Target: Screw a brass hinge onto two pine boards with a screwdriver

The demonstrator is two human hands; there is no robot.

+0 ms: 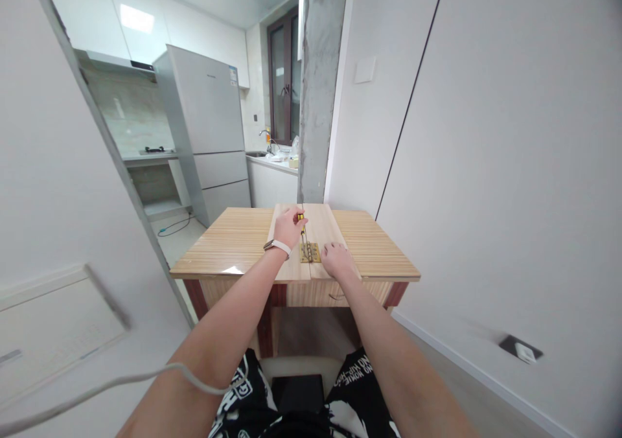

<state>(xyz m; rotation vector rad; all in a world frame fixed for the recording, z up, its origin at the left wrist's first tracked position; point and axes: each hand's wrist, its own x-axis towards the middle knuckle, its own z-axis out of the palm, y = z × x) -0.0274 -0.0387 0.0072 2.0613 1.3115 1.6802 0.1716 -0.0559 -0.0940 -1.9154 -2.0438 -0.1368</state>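
Observation:
My left hand (pixel 288 225) is closed around the yellow-and-black handle of a screwdriver (pixel 301 218). The screwdriver points down toward a brass-coloured hinge (pixel 306 253), which lies across the seam between two pale wooden boards. The left board (pixel 291 271) and the right board (pixel 318 216) lie side by side on the table. My right hand (pixel 338 260) rests on the right board with its fingers laid on the wood, just right of the hinge. The tip of the screwdriver is too small to make out against the hinge.
The striped wooden table (pixel 379 243) has a drawer with a handle (pixel 336 296) at the front. A white cable (pixel 121 380) crosses over my left forearm. A fridge (pixel 208 114) and a sink counter (pixel 275 182) stand beyond, and a wall (pixel 486 133) rises at right.

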